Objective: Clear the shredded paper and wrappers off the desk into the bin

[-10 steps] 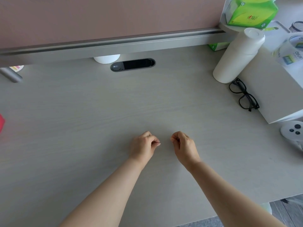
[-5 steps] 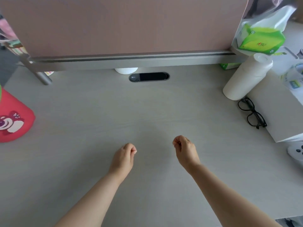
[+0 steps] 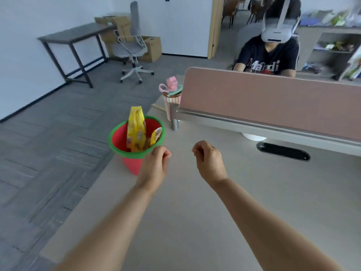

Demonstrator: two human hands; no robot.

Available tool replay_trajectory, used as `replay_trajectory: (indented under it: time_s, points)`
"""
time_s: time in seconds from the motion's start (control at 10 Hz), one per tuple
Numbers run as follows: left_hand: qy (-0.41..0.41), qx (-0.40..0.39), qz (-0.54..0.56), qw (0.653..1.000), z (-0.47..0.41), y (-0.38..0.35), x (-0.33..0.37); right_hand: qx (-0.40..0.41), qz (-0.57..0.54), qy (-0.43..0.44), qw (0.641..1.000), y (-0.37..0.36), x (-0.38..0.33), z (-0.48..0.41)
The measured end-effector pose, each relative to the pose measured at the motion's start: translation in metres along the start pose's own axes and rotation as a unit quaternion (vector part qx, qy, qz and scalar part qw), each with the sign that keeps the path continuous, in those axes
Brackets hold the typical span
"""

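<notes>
Both hands are pinched narrow; what is held, if anything, cannot be told. The left hand point(image 3: 156, 163) is carried toward the bin point(image 3: 125, 151) at ten o'clock, likely for a drop, with the right hand point(image 3: 209, 161) alongside.

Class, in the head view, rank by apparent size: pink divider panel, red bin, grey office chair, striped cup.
1. pink divider panel
2. red bin and grey office chair: alike, the chair being farther away, so unranked
3. striped cup

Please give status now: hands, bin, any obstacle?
Left hand pinched shut beside bin; right hand pinched shut. Yellow wrappers inside bin. No obstacle seen.
</notes>
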State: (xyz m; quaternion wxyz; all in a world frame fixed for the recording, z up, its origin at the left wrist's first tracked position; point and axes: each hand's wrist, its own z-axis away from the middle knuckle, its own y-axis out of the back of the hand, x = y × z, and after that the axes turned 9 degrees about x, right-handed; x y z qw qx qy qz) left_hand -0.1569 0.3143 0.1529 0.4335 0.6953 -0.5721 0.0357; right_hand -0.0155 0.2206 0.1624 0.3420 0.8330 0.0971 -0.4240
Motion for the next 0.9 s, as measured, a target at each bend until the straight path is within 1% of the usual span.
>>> replay_trajectory:
  time_s: [0.1, 0.2, 0.3, 0.4, 0.5, 0.6, 0.7, 0.8, 0.9]
  points:
    - [0.002, 0.027, -0.042, 0.999, -0.038, 0.041, -0.046, 0.005, -0.019, 0.057, 0.998, -0.057, -0.051, -0.035]
    - [0.03, 0.011, -0.052, 0.998, -0.065, 0.059, -0.083, -0.005, -0.008, 0.075, 0.997, -0.101, -0.076, -0.059]
    - [0.078, -0.071, -0.069, 0.992, -0.081, 0.063, -0.106, -0.047, 0.031, 0.08, 0.995, -0.125, -0.081, -0.07]
    - [0.053, -0.113, -0.111, 0.986, -0.086, 0.062, -0.124, -0.076, 0.087, 0.124, 0.986, -0.136, -0.076, -0.071]
    - [0.059, -0.105, -0.114, 0.986, -0.087, 0.068, -0.128, -0.072, 0.162, 0.125, 0.976, -0.137, -0.071, -0.072]
    - [-0.014, -0.067, -0.136, 0.988, -0.087, 0.069, -0.131, -0.079, 0.212, 0.131, 0.965, -0.135, -0.071, -0.073]
    - [-0.059, -0.073, -0.11, 0.989, -0.087, 0.072, -0.134, -0.087, 0.233, 0.141, 0.958, -0.133, -0.069, -0.072]
    - [-0.075, -0.082, -0.07, 0.991, -0.09, 0.077, -0.135, -0.149, 0.209, 0.122, 0.959, -0.131, -0.068, -0.07]
    - [-0.079, -0.037, -0.028, 0.996, -0.101, 0.098, -0.121, -0.113, 0.134, 0.114, 0.978, -0.107, -0.081, -0.069]
